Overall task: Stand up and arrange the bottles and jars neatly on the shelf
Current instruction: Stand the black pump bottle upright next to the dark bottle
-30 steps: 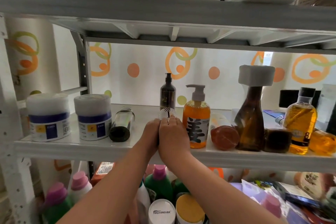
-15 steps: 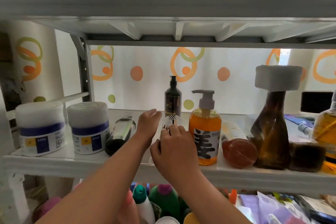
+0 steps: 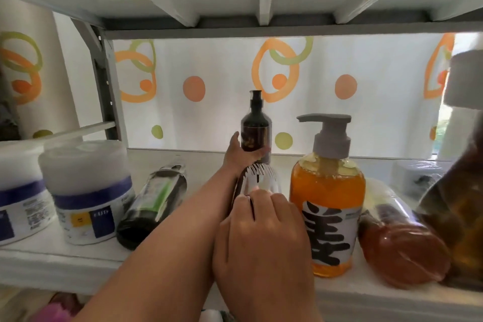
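— What's worn on the arms?
— Both are bare. The left forearm point(image 3: 183, 225) is long and slim, uncovered from the lower edge of the view all the way up to the left hand point(image 3: 239, 157).
— And the other side?
— The right hand point(image 3: 261, 238) is bare too. Its back shows, with the knuckles plain and a sheen of light across the fingers point(image 3: 281, 204). The right wrist point(image 3: 274, 300) below it is also uncovered.
— Nails?
— Too blurred to tell.

Left hand point(image 3: 239, 155) stretched far in, gripping dark bottle point(image 3: 255, 125); right hand point(image 3: 264, 238) nearer, curled over striped bottle point(image 3: 261, 178).
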{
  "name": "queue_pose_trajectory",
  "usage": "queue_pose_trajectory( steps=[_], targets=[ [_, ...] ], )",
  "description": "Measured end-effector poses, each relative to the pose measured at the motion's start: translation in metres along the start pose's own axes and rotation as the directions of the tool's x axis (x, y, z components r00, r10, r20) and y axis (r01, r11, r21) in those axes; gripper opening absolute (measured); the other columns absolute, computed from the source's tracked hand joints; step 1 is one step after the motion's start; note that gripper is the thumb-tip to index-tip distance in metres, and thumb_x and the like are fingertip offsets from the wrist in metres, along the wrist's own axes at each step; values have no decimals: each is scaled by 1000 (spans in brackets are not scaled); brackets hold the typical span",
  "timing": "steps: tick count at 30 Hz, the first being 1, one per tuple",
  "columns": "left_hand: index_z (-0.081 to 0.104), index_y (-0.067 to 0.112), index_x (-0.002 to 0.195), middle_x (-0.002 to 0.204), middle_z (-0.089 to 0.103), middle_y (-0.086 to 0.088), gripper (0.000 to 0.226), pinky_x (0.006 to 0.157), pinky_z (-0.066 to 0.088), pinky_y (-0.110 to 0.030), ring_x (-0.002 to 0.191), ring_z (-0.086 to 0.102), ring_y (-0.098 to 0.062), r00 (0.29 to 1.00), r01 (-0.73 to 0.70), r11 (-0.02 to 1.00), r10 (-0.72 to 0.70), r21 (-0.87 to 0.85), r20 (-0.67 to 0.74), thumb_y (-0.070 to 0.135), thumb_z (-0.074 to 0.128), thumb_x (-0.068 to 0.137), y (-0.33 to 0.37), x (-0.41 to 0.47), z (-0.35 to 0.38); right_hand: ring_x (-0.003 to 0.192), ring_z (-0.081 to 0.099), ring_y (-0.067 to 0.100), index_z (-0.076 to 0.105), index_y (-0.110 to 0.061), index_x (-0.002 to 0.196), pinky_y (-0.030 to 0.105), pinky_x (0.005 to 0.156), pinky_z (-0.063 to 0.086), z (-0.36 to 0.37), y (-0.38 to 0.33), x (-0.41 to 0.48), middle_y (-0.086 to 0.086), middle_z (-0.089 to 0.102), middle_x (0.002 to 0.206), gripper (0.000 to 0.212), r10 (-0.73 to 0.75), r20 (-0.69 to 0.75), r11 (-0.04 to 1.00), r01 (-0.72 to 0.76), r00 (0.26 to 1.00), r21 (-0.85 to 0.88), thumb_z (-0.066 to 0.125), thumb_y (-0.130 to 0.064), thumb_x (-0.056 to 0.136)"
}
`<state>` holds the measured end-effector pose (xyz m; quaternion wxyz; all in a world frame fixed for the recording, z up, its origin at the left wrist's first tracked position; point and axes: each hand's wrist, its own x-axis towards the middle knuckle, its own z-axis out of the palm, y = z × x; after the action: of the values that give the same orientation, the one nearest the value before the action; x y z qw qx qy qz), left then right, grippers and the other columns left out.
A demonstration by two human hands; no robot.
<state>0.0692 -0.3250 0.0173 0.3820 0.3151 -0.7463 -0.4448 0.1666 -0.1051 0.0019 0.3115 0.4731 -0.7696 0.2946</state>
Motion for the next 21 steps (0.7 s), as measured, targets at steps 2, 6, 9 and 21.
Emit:
queue_pose_trajectory(
  steps=[2,6,9,21],
  targets=[
    [38,12,134,131,55,-10,80,105,40,-39,122,51,-29,1000,-27,999,27,40,0,34,80,70,-3,7,5,78,67,23,73,-12,81,33,72,55,2,-1,0,9,73,86,25,2,-23,1000,-2,1000,-16,56,-28,72],
    [43,10,130,129,58,-7,74,95,40,-29,118,54,-26,995,-39,981,56,190,-82,41,77,72,-2,14,8,78,67,24,72,-12,81,34,72,55,4,-2,0,10,73,87,38,3,-37,999,-5,999,-38,38,-28,79],
    [43,9,129,128,58,-8,74,92,41,-28,116,55,-26,993,-39,978,60,204,-100,40,77,71,0,10,4,79,66,25,72,-11,82,33,72,54,3,-2,-1,11,72,87,35,-7,-27,997,5,1000,-71,41,-25,78],
    [39,12,126,118,60,-11,65,88,45,-34,106,58,-31,966,41,978,14,205,-260,40,70,77,8,-69,-35,65,65,23,70,-10,73,30,59,53,-9,-7,0,10,70,72,17,-10,90,991,22,996,-130,74,-24,65]
  ],
)
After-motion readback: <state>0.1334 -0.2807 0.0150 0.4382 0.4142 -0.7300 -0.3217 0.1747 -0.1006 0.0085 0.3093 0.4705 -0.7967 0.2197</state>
